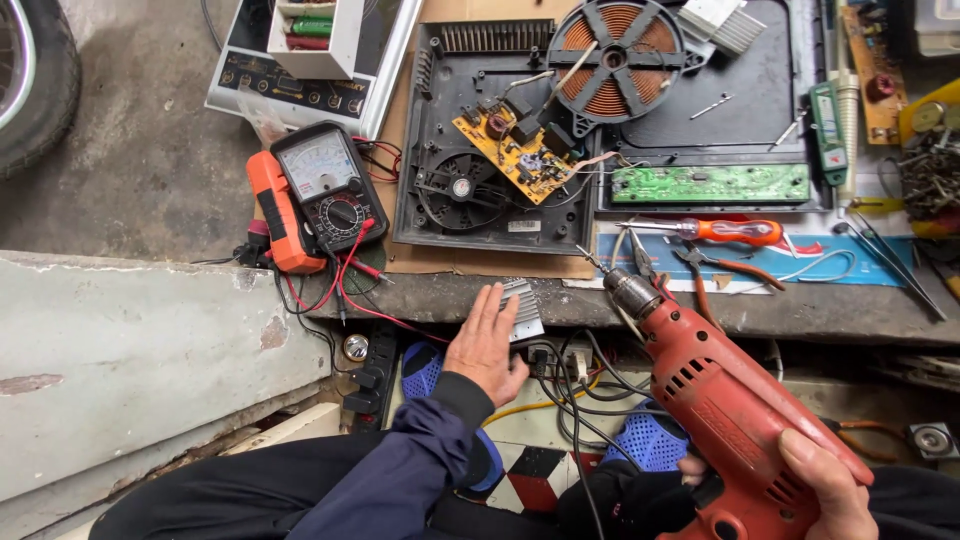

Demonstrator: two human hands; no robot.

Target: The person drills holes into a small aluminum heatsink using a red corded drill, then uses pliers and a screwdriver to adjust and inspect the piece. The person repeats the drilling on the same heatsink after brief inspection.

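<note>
My right hand [822, 492] grips a red electric drill [728, 400] at the lower right, its chuck and bit pointing up and left toward the bench edge. My left hand [485, 345] lies flat, fingers together, pressing down a small finned metal heat sink [522, 308] on the front edge of the bench. Behind it lies an opened induction cooker base [500, 215] with a black fan [460, 188], a yellow circuit board [515, 145] and a copper coil [615, 55].
An orange-cased analog multimeter [320, 190] with red and black leads sits at the left. A green circuit board [710, 184], an orange-handled screwdriver [720, 231] and pliers [715, 265] lie at the right. A black power strip [370, 365] and cables hang below the bench. A tyre [35, 70] stands far left.
</note>
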